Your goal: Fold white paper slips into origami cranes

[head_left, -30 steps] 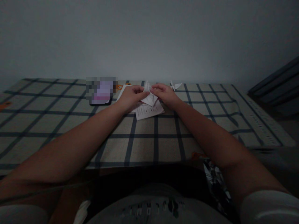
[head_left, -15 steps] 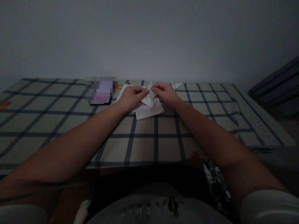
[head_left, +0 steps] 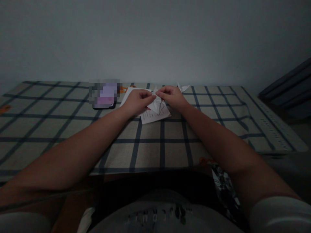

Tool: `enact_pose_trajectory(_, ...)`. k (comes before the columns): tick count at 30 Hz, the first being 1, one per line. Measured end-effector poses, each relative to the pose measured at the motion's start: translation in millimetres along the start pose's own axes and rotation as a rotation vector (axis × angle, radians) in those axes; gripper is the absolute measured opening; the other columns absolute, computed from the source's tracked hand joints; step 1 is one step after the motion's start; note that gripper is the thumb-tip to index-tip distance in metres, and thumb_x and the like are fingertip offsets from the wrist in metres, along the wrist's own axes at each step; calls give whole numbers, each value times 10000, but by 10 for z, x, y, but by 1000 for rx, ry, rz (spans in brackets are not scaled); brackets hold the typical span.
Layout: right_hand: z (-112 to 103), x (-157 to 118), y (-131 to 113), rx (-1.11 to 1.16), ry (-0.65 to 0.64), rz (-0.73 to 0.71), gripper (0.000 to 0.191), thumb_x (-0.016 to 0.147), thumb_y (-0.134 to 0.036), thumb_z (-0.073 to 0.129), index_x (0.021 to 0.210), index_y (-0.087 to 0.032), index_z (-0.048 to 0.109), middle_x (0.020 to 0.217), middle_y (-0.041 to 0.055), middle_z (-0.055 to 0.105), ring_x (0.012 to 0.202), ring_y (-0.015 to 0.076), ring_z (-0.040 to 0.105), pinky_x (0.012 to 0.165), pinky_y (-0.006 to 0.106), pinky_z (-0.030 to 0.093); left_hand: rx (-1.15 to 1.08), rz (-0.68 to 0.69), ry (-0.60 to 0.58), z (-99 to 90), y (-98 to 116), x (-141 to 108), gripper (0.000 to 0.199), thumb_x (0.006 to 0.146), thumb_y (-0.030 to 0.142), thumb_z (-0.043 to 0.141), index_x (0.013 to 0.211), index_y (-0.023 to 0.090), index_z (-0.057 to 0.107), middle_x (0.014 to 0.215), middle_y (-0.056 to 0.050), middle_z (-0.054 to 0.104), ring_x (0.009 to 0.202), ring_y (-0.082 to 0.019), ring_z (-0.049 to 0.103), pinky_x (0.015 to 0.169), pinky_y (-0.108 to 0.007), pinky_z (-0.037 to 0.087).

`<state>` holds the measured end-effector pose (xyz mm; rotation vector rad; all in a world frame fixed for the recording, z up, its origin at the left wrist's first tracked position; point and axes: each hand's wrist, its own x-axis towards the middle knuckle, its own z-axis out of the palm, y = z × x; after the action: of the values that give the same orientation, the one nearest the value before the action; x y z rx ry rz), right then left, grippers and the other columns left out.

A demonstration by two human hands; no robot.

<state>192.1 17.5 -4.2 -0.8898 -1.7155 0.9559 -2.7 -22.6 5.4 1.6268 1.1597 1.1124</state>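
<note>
"So, what does the left hand (head_left: 138,101) hold?"
"Thumb and fingers pinch the folded paper (head_left: 157,105)."
"And the right hand (head_left: 172,97)?"
"It pinches the opposite side, above a printed sheet (head_left: 153,117)."
"Farther out?"
"A small white paper figure (head_left: 185,88) lies just beyond the right hand; a phone (head_left: 107,94) rests left, both on checked cloth (head_left: 150,147)."

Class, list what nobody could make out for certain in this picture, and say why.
All in the head view:
- Pinched parts of the folded paper: hidden by fingers of the left hand and right hand.
- Print on the sheet: too small, partly covered by the folded paper.
- Top of the purple-and-pink object: masked by pixel blocks.
- Grey ridged thing: cut off by the right edge.
</note>
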Motion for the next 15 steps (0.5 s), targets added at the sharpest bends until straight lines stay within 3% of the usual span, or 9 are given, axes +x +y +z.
enact_pose_trajectory(15, 27, -5, -5, 32, -12, 48, 227, 872, -379, 771, 837, -175, 678, 701, -23, 602, 660, 115, 531, 623, 250, 456, -11, 5, -41, 6, 5, 9, 310, 776, 443, 825, 837, 147, 757, 675, -29, 714, 512, -125, 611, 435, -209, 466)
